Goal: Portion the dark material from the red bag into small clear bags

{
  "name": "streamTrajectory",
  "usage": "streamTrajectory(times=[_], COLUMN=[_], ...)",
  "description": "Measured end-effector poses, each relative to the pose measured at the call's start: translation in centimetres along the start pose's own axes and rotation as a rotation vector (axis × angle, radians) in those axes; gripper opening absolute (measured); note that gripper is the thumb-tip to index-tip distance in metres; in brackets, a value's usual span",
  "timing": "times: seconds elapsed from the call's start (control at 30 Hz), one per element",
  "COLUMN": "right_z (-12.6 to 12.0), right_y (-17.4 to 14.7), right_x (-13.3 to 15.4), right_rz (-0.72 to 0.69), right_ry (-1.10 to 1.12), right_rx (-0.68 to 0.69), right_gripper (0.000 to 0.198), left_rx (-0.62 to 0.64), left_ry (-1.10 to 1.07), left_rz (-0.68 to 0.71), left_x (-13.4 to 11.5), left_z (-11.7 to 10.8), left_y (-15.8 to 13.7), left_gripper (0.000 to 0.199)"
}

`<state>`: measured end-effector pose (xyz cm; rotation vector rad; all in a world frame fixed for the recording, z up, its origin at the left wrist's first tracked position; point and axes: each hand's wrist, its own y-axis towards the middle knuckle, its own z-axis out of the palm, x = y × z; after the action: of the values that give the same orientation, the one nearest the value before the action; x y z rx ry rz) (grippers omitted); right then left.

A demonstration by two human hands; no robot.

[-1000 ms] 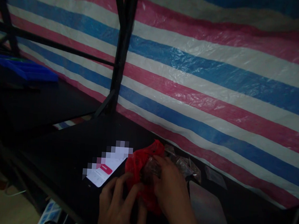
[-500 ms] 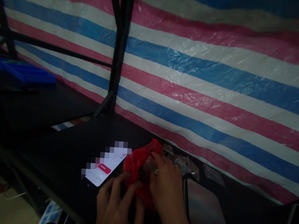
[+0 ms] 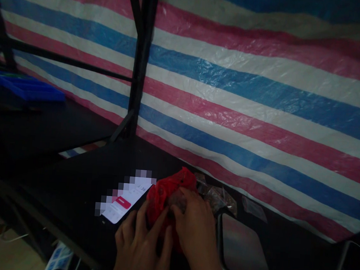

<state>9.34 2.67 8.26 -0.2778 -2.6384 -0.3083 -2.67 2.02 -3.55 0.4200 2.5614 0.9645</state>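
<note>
A crumpled red plastic bag [image 3: 183, 177] lies on the black shelf, its mouth pulled apart. My left hand [image 3: 142, 245] grips its near left edge with bent fingers. My right hand [image 3: 195, 225] reaches into the mouth from the right, thumb and fingers closed around a small clear plastic packet [image 3: 178, 199]; the packet's contents are too dark to make out. Behind the right hand are several small clear zip bags [image 3: 220, 198] with small brownish pieces in them. A flatter zip bag [image 3: 254, 209] lies farther right.
A lit phone [image 3: 121, 203] lies left of the red bag. On the right sits a flat device with a grey metal plate [image 3: 242, 252]; a dark, rounded-edged object [image 3: 355, 267] stands beyond it. A striped plastic sheet [image 3: 247, 103] hangs behind. Left are a metal post [image 3: 139, 65] and a blue tray [image 3: 35, 89].
My right hand has lowered a little into the red bag with the clear packet, its fingers now more curled. My left hand keeps its place at the bag's edge. The view has shifted slightly.
</note>
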Motion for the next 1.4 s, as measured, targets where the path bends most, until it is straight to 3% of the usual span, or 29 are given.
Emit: streamTrajectory(times=[0.1,0.27,0.4,0.57,0.67,0.8,1.0,1.17,1.27,1.4], right_z=[0.2,1.1,1.7,1.3,0.8,-0.1,-3.8,-7.4,-7.7,-7.0], right_y=[0.4,0.7,0.0,-1.6,-2.2,-2.6,-3.7,-4.7,-5.0,-5.2], right_x=[-0.6,-2.8,-3.8,-4.2,-4.8,-5.5,-7.2,-12.3,-15.9,-18.7], right_rz=[0.028,0.024,0.011,-0.016,-0.021,-0.007,0.011,0.16,0.236,0.291], right_ry=[0.158,0.594,0.837,1.016,1.054,1.102,0.912,0.775,0.617,0.445], right_rx=[-0.067,-0.067,-0.031,0.056,-0.003,-0.092,-0.169,-0.334,-0.413,-0.536], right_gripper=[0.043,0.059,0.054,0.051,0.044,0.032,0.025,0.035,0.045,0.042], left_rx=[-0.055,-0.091,-0.098,-0.197,-0.227,-0.246,-0.287,-0.263,-0.291,-0.315], left_ry=[-0.018,-0.082,-0.113,-0.283,-0.364,-0.435,-0.539,-0.582,-0.538,-0.467], left_rz=[-0.047,-0.113,-0.111,-0.239,-0.283,-0.235,-0.157,-0.089,-0.036,0.07], left_x=[-0.4,-0.2,-0.2,-2.1,-3.2,-4.2,-6.0,-7.3,-7.5,-7.3], left_z=[-0.5,-0.8,0.1,0.6,0.4,-0.2,-0.9,-1.1,-1.3,-1.6], left_y=[0.4,1.1,1.5,2.5,3.2,3.7,3.9,3.8,3.6,3.1], left_gripper=[0.042,0.034,0.033,0.037,0.034,0.029,0.019,0.021,0.022,0.019])
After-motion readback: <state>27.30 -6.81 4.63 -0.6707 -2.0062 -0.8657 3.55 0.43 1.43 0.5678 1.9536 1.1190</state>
